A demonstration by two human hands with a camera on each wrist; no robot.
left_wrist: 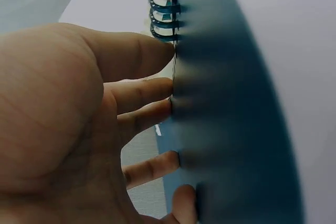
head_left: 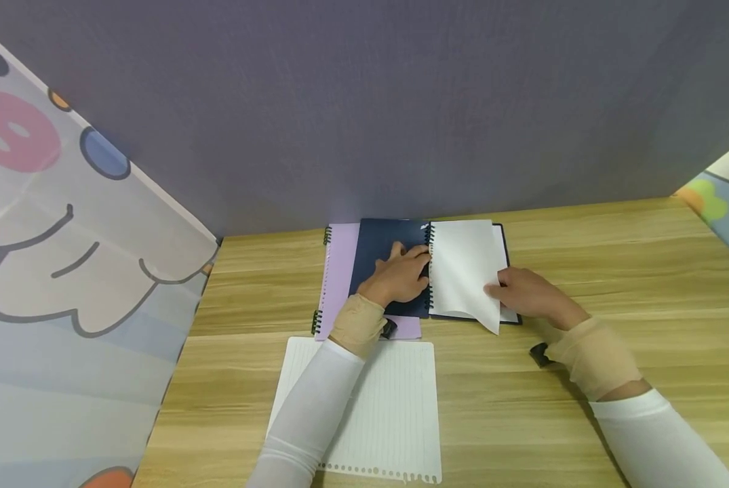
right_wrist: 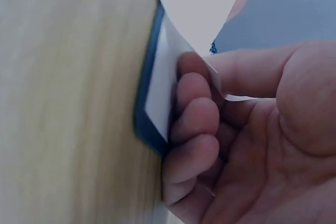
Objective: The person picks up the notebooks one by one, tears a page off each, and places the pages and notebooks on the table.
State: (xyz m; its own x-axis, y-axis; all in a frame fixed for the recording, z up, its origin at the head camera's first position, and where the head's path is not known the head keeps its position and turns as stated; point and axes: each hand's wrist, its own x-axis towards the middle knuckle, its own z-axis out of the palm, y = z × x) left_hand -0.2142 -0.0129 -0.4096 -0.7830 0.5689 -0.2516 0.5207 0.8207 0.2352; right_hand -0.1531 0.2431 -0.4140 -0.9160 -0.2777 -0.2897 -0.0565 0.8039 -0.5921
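Right hand (right_wrist: 247, 129) pinches page (right_wrist: 202, 3); curled fingers (right_wrist: 197, 121) seen only in right-wrist view.

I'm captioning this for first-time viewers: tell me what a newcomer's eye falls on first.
Likely first is the white paper page, its free edge pinched in the fingers of the right hand, in the open navy spiral-bound notebook at the centre. Next comes the loose white lined sheet nearer the person, its near edge punched with holes. At far left, the pink oval with two pale spots stands out on the cartoon-printed wall.
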